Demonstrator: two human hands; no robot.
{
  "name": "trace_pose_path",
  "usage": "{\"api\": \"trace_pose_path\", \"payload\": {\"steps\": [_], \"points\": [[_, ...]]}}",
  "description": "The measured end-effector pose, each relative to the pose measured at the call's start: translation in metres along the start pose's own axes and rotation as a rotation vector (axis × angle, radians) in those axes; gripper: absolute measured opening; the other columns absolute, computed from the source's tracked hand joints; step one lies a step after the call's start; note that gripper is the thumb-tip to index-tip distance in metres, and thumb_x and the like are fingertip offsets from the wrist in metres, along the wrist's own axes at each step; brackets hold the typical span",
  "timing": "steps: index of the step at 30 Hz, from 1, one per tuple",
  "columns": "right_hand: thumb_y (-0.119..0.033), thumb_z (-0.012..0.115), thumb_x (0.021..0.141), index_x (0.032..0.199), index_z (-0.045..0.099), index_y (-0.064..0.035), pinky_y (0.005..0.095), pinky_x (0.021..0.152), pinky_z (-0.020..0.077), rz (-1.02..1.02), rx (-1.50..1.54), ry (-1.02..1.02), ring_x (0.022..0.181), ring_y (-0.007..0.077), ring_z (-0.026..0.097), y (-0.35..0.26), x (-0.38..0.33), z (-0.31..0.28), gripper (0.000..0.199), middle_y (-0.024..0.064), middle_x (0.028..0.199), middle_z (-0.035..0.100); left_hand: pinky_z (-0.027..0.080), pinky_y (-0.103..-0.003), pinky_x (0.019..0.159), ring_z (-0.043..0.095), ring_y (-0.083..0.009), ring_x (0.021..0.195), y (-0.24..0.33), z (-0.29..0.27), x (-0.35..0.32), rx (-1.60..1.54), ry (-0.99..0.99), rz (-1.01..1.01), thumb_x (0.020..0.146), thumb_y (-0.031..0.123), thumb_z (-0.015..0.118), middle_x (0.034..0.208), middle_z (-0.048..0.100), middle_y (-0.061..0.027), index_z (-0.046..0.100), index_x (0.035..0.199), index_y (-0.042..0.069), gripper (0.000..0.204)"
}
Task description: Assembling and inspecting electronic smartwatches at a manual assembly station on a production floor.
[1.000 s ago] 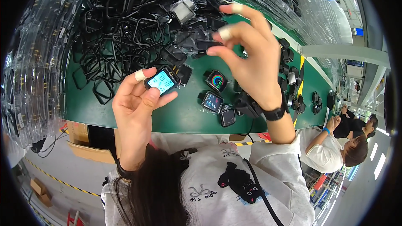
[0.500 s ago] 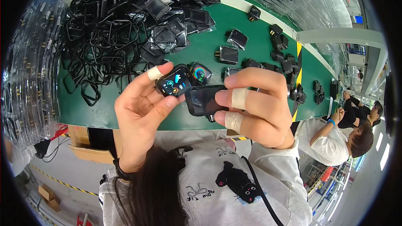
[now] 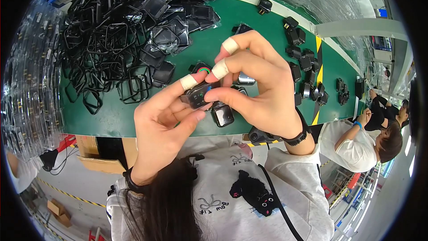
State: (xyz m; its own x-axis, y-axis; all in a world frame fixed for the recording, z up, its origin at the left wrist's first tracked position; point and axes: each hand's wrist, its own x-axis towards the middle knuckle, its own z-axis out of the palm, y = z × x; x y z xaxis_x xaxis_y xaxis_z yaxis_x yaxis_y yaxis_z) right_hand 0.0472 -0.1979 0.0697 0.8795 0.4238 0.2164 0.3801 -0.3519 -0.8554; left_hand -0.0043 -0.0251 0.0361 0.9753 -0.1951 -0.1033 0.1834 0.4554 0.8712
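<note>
Above the near edge of the green table, my left hand (image 3: 161,124) pinches a small black smartwatch body (image 3: 197,99) between fingers and thumb. Dim icons show on its tilted screen. My right hand (image 3: 264,84) closes on the same watch from the other side, thumb and fingers at its upper right edge. Whether the right fingers also hold a thin cover or film is hidden. Pale tape wraps several fingertips. Just behind the hands lies another watch with a coloured ring on its display (image 3: 203,69). Below my right hand sits a dark-screened watch (image 3: 224,115).
A large heap of black rectangular frames (image 3: 104,40) covers the table's left, beside film-wrapped black covers (image 3: 169,33). Several black watch bodies (image 3: 306,62) stand at right by striped tape (image 3: 318,47). Stacked clear trays (image 3: 31,80) rise at far left. Co-workers (image 3: 356,145) sit at right.
My right hand has come up and left onto the watch in my left hand. The black rectangular cover it held is no longer distinct. The watch screen looks dimmer and more tilted.
</note>
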Motion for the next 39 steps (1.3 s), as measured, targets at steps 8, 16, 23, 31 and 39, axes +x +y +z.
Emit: {"api": "trace_pose_path", "payload": {"steps": [8,16,23,31,39], "points": [[0.002,0.076,0.065,0.090,0.061,-0.0010,0.0281,0.068,0.0493,-0.135,-0.080,0.028,0.088,0.0190,0.058,0.007,-0.007,0.010,0.030,0.0117,0.102,0.051,0.051,-0.030,0.090,0.060,-0.0219,0.105,0.002,0.004,-0.001,-0.007,0.064,-0.030,0.077,-0.020,0.055,0.122,0.055,-0.0154,0.048,0.125,-0.008,0.050],[0.004,0.069,0.076,0.098,0.057,0.0029,0.0267,0.069,0.0475,0.222,0.244,-0.079,0.083,0.0155,0.056,0.007,-0.015,0.010,0.025,0.0096,0.098,0.056,0.054,-0.026,0.079,0.064,-0.0185,0.091,-0.002,0.004,-0.002,0.127,0.156,-0.013,0.077,-0.017,0.061,0.108,0.062,-0.0125,0.051,0.119,-0.007,0.044],[0.007,0.065,0.078,0.090,0.056,0.0021,0.0270,0.069,0.0468,-0.016,0.121,0.080,0.074,0.0174,0.055,0.009,-0.027,0.023,0.016,0.0106,0.090,0.056,0.052,-0.024,0.069,0.062,-0.0143,0.075,-0.011,-0.001,-0.002,0.211,0.096,0.152,0.078,-0.012,0.064,0.093,0.057,-0.0081,0.058,0.104,-0.007,0.028],[0.013,0.066,0.073,0.095,0.052,0.0016,0.0305,0.073,0.0515,0.198,0.463,0.055,0.082,0.0175,0.056,0.004,-0.034,0.033,0.028,0.0102,0.093,0.049,0.049,-0.022,0.058,0.057,-0.0110,0.067,-0.021,-0.010,0.000,0.112,0.061,0.243,0.080,0.001,0.068,0.086,0.053,-0.0055,0.059,0.092,-0.007,0.017],[0.007,0.068,0.076,0.103,0.052,0.0005,0.0248,0.071,0.0487,0.477,0.600,-0.008,0.083,0.0128,0.058,0.014,-0.027,0.018,0.032,0.0074,0.099,0.057,0.048,-0.023,0.060,0.058,-0.0112,0.072,-0.018,0.002,0.015,0.007,0.032,0.073,0.084,0.002,0.065,0.089,0.057,-0.0061,0.058,0.092,-0.005,0.013]]}}
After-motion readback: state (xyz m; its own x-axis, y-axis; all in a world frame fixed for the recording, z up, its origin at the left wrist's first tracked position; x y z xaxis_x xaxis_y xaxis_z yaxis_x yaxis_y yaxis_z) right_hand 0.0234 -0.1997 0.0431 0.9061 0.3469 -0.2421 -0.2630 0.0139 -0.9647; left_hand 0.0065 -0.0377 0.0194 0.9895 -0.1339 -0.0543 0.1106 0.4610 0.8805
